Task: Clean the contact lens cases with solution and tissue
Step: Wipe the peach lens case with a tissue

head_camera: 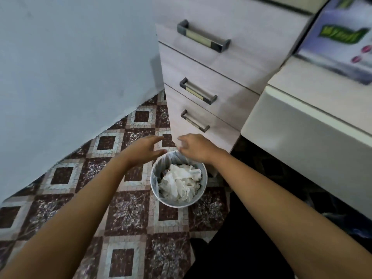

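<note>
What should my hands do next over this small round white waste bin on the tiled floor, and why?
Probably lift both hands up and away. The left hand is open with straight fingers beside the small round white waste bin, the right hand hangs loosely curled over its far rim and seems to hold nothing, and crumpled white tissue already lies inside.

Floor (128,214) tiled in a diamond pattern: maroon marbled squares alternating with dark brown squares framed by white-grey mosaic bands. Wall (70,57) pale blue; drawers (221,77) pale pinkish wood grain, handles (203,36) dark grey with cream inserts. Bin (155,178) light grey, faintly striped inside, tissues (179,182) white; box (342,37) lilac-blue with green label and pink dots, counter (302,137) cream.
</note>
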Demonstrator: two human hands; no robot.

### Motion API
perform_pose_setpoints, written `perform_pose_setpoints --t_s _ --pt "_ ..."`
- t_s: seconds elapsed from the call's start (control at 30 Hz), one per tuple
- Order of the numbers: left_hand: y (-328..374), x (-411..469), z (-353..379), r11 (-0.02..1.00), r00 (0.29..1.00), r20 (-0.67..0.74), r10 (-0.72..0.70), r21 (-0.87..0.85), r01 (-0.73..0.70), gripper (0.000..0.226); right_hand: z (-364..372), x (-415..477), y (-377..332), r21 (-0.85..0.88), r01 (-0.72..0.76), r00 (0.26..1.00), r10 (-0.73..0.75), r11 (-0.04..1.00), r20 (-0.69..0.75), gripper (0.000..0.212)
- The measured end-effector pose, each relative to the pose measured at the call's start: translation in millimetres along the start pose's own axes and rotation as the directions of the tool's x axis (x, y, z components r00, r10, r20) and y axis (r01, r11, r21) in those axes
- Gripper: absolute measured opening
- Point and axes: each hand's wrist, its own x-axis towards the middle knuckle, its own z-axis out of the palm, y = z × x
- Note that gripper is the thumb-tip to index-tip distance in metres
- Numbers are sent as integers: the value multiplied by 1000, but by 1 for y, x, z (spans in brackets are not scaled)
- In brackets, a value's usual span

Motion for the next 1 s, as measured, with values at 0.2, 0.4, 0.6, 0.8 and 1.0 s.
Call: perform_pose_setpoints --t_s 0.2,0.4,0.6,0.8,1.0 --pt "35 -14 -48 998 987 -146 66 22 -63 58 -54 -25 -22 -97 82 983 -96 992 -158 42" --pt "92 -37 -95 977 936 -284 207 104 -185 57 -117 -73 -39 -188 109 938 -164 976 -306 43" --pt "158 -57 -132 928 849 -375 371 183 -324 58 -166 -132 -51 -110 154 867 -188 982 -461 42" --pt "227 -63 -150 869 760 -421 495 224 -441 55 -210 -200 -32 -202 47 793 -159 978 -588 40" --pt "319 -46 -137 761 668 -370 646 240 -602 52 -239 -274 23 -179 -175 741 10 968 -671 41"
